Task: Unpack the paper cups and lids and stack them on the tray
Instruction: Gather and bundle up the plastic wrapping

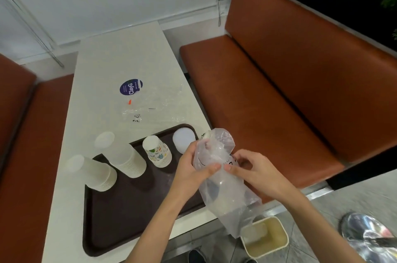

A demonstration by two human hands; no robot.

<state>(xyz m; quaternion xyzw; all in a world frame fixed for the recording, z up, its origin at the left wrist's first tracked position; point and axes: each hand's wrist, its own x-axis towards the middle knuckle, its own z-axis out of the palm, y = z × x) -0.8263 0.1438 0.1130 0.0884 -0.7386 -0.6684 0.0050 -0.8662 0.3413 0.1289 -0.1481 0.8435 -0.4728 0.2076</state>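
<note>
Here, your left hand (192,167) and right hand (255,169) each pinch the plastic bag (227,196), thumbs nearly meeting on its near face, forearms converging. The plastic bag hangs tilted over the tray's (129,215) right edge, between your hands; the printed cups (158,152) stand by the tray's far edge.

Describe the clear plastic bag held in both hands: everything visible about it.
The plastic bag is thin, clear and crinkled; a pale stack shows dimly inside. It is held tilted beside the right edge of the tray, bunched top end away from the person, loose lower end hanging above a cream bin on the floor. The left hand and right hand grip its middle, thumbs nearly meeting.
</note>
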